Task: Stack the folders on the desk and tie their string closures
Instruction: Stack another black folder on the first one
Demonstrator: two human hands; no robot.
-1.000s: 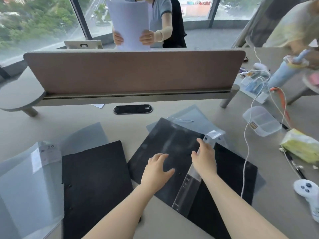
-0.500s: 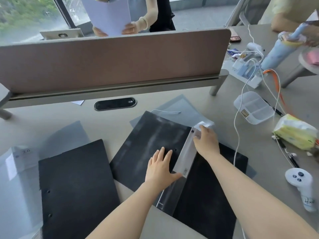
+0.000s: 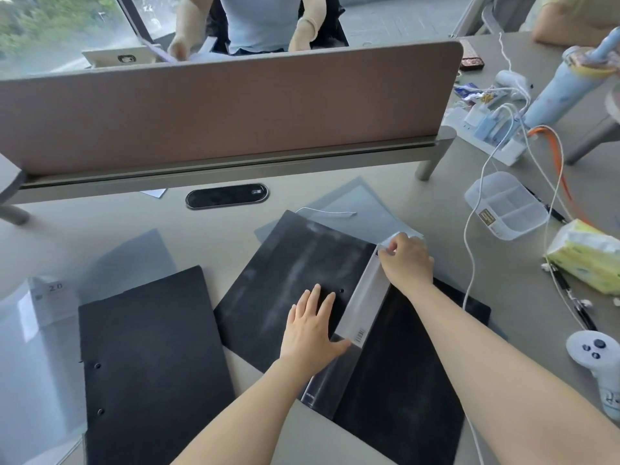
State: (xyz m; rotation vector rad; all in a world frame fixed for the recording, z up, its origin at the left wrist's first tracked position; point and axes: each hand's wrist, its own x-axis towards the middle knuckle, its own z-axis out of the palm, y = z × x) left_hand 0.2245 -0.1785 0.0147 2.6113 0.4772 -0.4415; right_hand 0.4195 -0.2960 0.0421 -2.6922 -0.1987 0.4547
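The grey desk (image 3: 235,239) carries two black folders (image 3: 151,357) (image 3: 295,280), translucent sleeves (image 3: 355,206), a clear organizer box (image 3: 506,204), a tissue pack (image 3: 587,256) and a white controller (image 3: 597,360)

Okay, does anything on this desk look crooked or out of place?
Yes. The open black folder under both hands lies diagonally, askew to the closed black folder beside it. A loose white string trails untied at its far edge.

a shared office: a desk (image 3: 523,297) with a felt divider screen (image 3: 228,109) across the upper frame, a cable grommet (image 3: 227,195) below it, power strip (image 3: 486,142) upper right.
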